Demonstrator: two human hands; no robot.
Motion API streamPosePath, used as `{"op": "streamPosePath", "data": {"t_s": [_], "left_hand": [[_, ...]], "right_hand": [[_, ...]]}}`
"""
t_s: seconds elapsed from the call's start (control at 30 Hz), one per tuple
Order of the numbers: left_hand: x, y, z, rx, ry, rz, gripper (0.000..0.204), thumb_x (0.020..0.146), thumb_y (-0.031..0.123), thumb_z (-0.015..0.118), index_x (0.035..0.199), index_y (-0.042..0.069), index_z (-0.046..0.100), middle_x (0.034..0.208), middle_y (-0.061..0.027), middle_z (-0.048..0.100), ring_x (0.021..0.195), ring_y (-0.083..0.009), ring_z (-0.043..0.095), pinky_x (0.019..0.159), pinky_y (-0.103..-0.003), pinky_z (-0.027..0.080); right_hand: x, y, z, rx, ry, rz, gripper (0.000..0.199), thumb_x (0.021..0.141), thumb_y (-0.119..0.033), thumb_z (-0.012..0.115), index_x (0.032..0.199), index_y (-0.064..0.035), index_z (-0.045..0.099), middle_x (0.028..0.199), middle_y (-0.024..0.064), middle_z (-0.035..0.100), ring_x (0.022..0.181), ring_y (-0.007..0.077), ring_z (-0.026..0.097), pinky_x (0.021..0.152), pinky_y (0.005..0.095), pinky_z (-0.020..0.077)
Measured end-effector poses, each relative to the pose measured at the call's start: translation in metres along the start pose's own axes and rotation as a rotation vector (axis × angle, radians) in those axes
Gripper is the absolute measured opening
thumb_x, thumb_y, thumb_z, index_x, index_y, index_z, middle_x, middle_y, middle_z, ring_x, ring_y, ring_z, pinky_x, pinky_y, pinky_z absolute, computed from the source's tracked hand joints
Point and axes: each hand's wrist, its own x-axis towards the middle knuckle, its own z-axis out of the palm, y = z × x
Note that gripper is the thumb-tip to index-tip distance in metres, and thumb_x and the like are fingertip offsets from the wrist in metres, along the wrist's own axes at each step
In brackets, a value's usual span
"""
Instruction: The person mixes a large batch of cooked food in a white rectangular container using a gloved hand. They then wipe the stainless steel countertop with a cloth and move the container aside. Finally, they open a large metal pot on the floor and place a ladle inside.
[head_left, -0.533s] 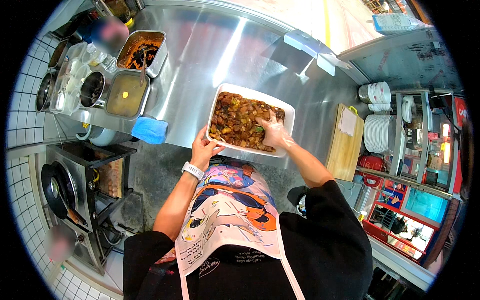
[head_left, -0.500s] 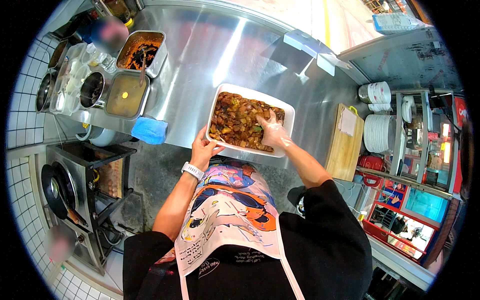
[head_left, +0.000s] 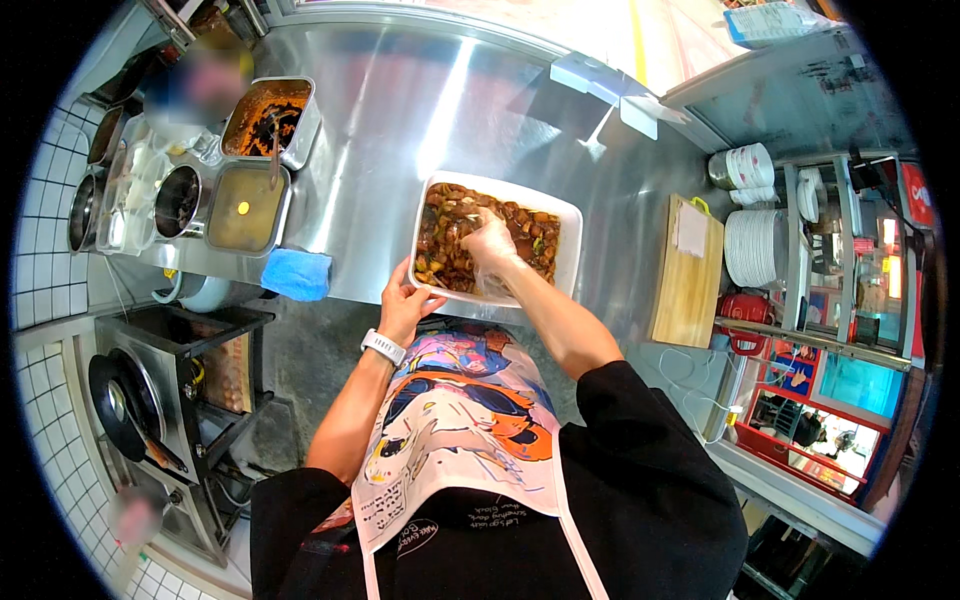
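While right hand (head_left: 490,241) in food (head_left: 448,222), grip unclear, left hand (head_left: 403,305) around tub rim (head_left: 571,235); lettered apron (head_left: 455,430).

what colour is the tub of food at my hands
The tub is white, best seen in the head view.

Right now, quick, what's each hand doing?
Left hand: closed, holding the tub at its near left corner.
Right hand: down in the food; can't tell if it's open or closed.
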Motion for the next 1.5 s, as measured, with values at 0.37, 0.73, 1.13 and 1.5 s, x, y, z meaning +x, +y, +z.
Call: {"op": "streamPosePath", "data": {"t_s": [0.37, 0.73, 1.13, 1.5], "left_hand": [[-0.003, 0.006, 0.007, 0.013, 0.028, -0.021, 0.067, 0.094, -0.011, 0.048, 0.153, 0.012, 0.026, 0.117, -0.0173, 0.058, 0.1, -0.029, 0.066, 0.089, -0.043, 0.061], [-0.001, 0.004, 0.004, -0.026, 0.011, -0.007, 0.068, 0.093, -0.009, 0.052, 0.153, 0.014, 0.028, 0.118, -0.0168, 0.059, 0.099, -0.0266, 0.066, 0.088, -0.043, 0.061], [-0.005, 0.007, 0.008, -0.04, 0.053, -0.009, 0.066, 0.092, -0.01, 0.05, 0.151, 0.01, 0.028, 0.111, -0.0182, 0.06, 0.095, -0.0274, 0.067, 0.087, -0.043, 0.062], [-0.001, -0.001, 0.005, -0.074, 0.047, -0.005, 0.063, 0.093, -0.011, 0.048, 0.149, 0.012, 0.032, 0.116, -0.0163, 0.059, 0.099, -0.0292, 0.066, 0.089, -0.046, 0.061]], "right_hand": [[-0.06, -0.016, -0.024, -0.659, -0.193, -0.311, 0.041, 0.075, -0.008, 0.062, 0.115, -0.0138, 0.071, 0.113, 0.0237, 0.064, 0.105, 0.0375, 0.065, 0.091, 0.0448, 0.0525], [0.004, 0.061, -0.087, -0.898, 0.042, -0.153, 0.053, 0.083, -0.023, 0.064, 0.134, -0.0117, 0.058, 0.142, 0.0284, 0.044, 0.117, 0.0423, 0.058, 0.102, 0.0436, 0.0484], [-0.015, -0.027, -0.009, -0.585, -0.158, -0.198, 0.061, 0.081, -0.049, 0.062, 0.132, -0.0147, 0.061, 0.122, 0.0269, 0.059, 0.112, 0.0436, 0.06, 0.097, 0.0493, 0.0482], [-0.077, 0.009, -0.077, -0.943, -0.36, -0.177, 0.046, 0.076, -0.024, 0.07, 0.121, -0.0253, 0.071, 0.15, 0.0183, 0.037, 0.135, 0.0451, 0.035, 0.103, 0.054, 0.0397]]}}
